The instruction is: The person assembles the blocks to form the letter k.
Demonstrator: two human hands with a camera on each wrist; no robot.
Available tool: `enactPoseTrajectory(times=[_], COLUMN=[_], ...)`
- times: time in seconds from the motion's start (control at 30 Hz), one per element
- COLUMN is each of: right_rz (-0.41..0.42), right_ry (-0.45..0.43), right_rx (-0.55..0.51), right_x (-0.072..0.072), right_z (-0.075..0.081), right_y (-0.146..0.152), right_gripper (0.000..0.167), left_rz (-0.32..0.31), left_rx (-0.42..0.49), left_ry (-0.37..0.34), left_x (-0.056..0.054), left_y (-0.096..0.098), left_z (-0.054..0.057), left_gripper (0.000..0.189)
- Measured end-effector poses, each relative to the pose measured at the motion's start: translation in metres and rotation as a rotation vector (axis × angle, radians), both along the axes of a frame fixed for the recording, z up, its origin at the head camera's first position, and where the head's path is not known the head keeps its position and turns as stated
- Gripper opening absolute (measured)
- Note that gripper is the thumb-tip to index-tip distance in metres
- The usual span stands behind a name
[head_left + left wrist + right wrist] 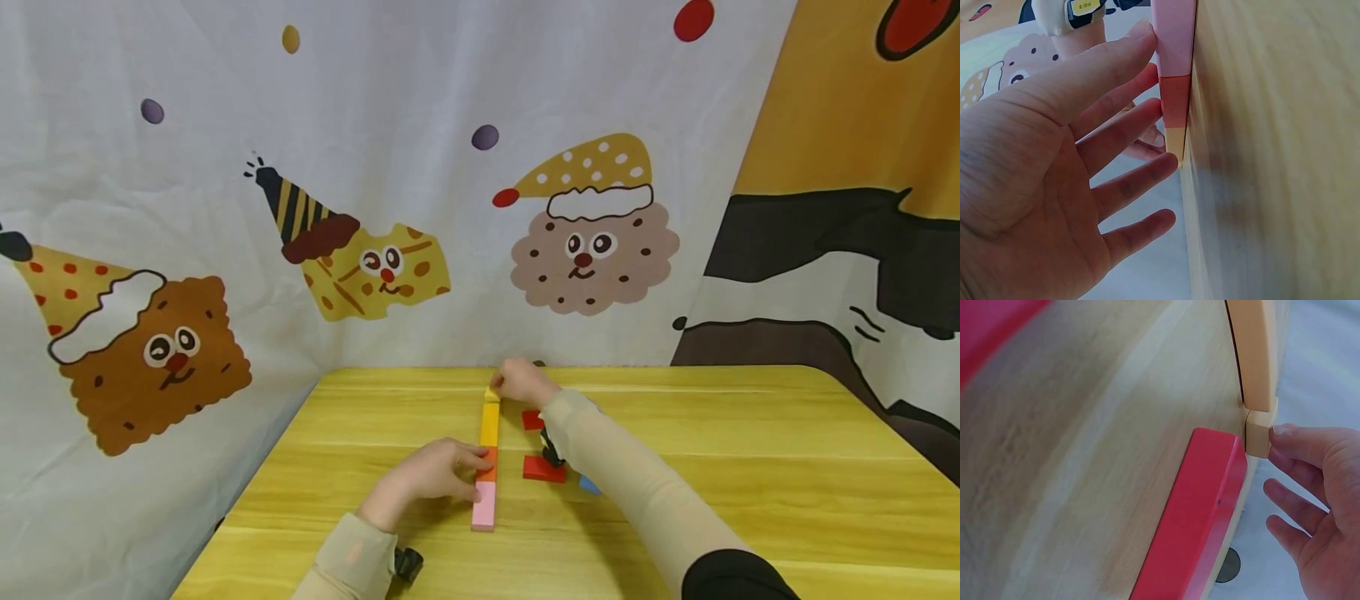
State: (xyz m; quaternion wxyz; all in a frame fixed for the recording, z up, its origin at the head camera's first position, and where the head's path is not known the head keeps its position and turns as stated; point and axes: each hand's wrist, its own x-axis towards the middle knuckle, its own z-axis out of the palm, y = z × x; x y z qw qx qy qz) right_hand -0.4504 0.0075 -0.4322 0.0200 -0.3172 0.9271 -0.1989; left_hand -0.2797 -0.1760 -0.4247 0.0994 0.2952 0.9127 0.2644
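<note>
A person's two hands work along a straight row of blocks on a wood-grain desk (712,467), the row running from 6 to 12 o'clock.
Seen from the head, a pink block (483,510) lies at the row's 6 o'clock end, then an orange block (486,476), a yellow block (490,425) and, at 12 o'clock, a small yellow block (491,396). The right hand (524,381) pinches that last one between thumb and finger; the left hand (433,468), fingers spread wide, touches the row's 9 o'clock side. Two red blocks, one near (543,469) and one far (532,420), lie at 3 o'clock from the row; a blue piece (590,484), partly hidden by the right sleeve (637,483), sits at 4 o'clock from the nearer. Beyond the desk hangs white cloth (420,83) printed with cartoon snacks in party hats.
</note>
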Motion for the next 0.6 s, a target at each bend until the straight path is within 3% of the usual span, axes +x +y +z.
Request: enactPoseTrajectory(times=[0.6], right_rz=[0.075], right_ry=[0.072], right_rx=[0.085], right_x=[-0.0009], right_z=[-0.0019], right_y=[-0.0022], right_gripper=[0.009], left_rz=[-0.007], left_rx=[-0.021], left_ry=[0.010], left_x=[-0.0009], left_y=[0.0003], left_z=[0.0007], left_gripper=[0.047])
